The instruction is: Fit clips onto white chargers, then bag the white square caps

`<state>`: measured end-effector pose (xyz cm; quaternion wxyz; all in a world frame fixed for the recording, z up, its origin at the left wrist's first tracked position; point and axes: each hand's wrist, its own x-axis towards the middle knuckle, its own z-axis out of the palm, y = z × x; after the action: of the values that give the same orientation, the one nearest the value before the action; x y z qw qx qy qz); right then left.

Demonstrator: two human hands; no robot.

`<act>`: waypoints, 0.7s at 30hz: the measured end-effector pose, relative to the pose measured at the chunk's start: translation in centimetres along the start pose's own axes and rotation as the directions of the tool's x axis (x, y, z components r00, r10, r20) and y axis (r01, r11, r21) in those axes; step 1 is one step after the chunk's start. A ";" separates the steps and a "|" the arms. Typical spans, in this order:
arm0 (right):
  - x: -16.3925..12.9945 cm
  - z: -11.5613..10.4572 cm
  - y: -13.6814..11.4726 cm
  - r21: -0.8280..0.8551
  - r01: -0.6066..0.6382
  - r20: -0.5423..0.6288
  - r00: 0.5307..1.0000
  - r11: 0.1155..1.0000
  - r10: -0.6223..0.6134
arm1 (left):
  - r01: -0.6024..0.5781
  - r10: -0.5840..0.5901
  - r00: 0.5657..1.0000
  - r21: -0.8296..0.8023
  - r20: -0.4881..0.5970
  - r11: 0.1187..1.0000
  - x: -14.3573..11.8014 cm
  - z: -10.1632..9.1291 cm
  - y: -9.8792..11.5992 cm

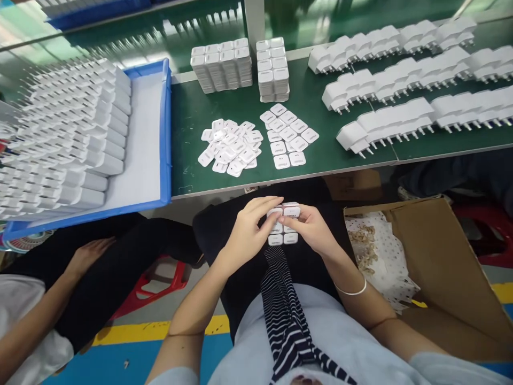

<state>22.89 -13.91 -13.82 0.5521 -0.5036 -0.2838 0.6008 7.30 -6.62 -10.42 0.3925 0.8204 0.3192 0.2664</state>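
Over my lap, both hands are closed around a block of small white printed plates (290, 238) with rounded corners, laid out in two columns. My left hand (253, 223) grips its left side, thumb across the front and fingers along the top. On the right side, my right hand (315, 227) presses its thumb on the face of the block. How deep the block is cannot be seen. Beyond my hands, on the green bench, lie a loose pile of similar plates (232, 147) and a flatter spread of them (288, 131).
Stacked plates (222, 67) and a second stack (273, 69) stand farther back. White plug adapters (401, 115) line the right of the green bench (186, 149). A blue tray (165, 133) holds many more adapters at left. A cardboard box (449, 267) and another person's hand (90, 255) flank me.
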 end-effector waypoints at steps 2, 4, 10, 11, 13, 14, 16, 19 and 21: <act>-0.1 0.1 0.2 -0.036 -0.008 0.032 0.999 0.999 0.009 | 0.088 -0.085 0.995 -0.076 0.043 0.993 -0.4 -0.2 0.1; -0.3 0.2 0.2 -0.066 -0.002 0.085 0.996 0.998 0.007 | 0.153 -0.144 0.986 -0.115 0.084 0.982 -0.6 -0.5 0.3; -0.9 0.6 -0.2 -0.115 -0.034 0.150 0.987 0.993 0.051 | 0.193 -0.174 0.967 -0.085 0.188 0.978 -0.1 -1.6 0.9; -1.0 0.5 -0.3 -0.108 -0.058 0.168 0.983 0.992 0.076 | 0.189 -0.167 0.961 -0.083 0.221 0.978 0.0 -1.7 1.0; -1.0 0.4 -0.4 -0.092 -0.104 0.214 0.969 0.990 0.121 | 0.185 -0.161 0.948 -0.064 0.273 0.981 0.2 -1.9 1.1; -1.0 0.3 -0.5 -0.083 -0.117 0.230 0.964 0.990 0.133 | 0.188 -0.163 0.942 -0.056 0.292 0.981 0.4 -1.9 1.0; -1.0 0.2 -0.4 -0.069 -0.122 0.237 0.962 0.990 0.135 | 0.211 -0.178 0.931 -0.073 0.318 0.975 0.6 -1.9 0.7; -1.1 0.1 -0.2 -0.056 -0.109 0.220 0.968 0.992 0.119 | 0.247 -0.196 0.922 -0.118 0.333 0.962 1.1 -1.6 -0.2; -1.2 0.1 0.0 -0.052 -0.111 0.230 0.966 0.993 0.120 | 0.213 -0.169 0.933 -0.111 0.317 0.971 1.4 -1.5 -0.6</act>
<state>22.60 -15.03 -13.46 0.4695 -0.4559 -0.3283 0.6812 7.02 -4.62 -9.84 0.5191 0.7863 0.3131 0.1194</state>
